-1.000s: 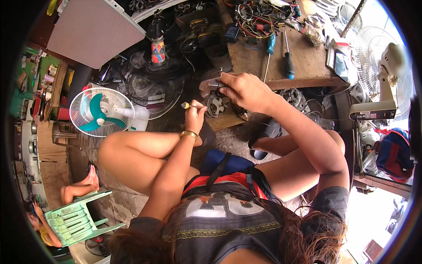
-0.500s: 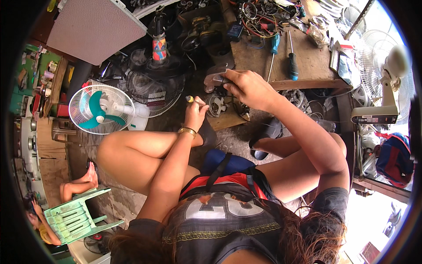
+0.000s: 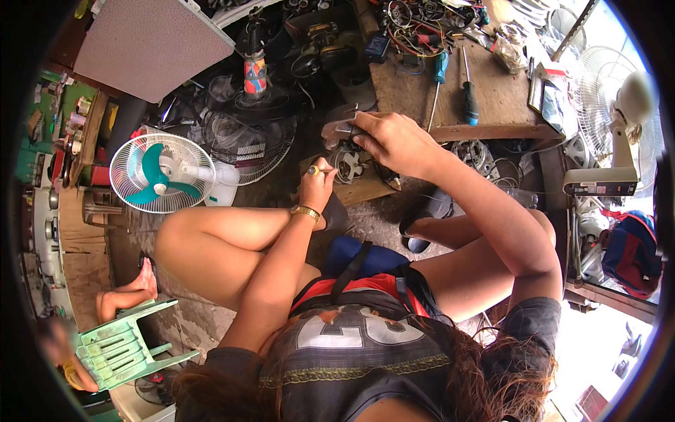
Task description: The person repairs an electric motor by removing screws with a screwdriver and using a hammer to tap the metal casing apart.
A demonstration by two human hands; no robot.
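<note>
My left hand (image 3: 316,184) is closed on a small yellow-handled tool (image 3: 315,170), just left of a metal fan-motor part (image 3: 348,162). My right hand (image 3: 390,144), above and to the right of it, grips a curved pinkish-brown object (image 3: 332,132), possibly a hammer head; its far side is hard to make out. The metal part sits on a wooden board (image 3: 362,190) on the floor between my feet, with cords and dark bits beside it, partly hidden by my right hand.
A wooden workbench (image 3: 485,98) holds screwdrivers (image 3: 470,102) and tangled wires. A teal-bladed fan (image 3: 160,172) lies at left; dark fan parts (image 3: 246,151) crowd behind. A white fan (image 3: 626,133) stands right. Another person (image 3: 119,299) is by a green plastic chair (image 3: 123,348) at lower left.
My left hand has moved slightly right and the yellow tool in it has shifted with it. My right hand stays on the curved object, with only slight movement.
</note>
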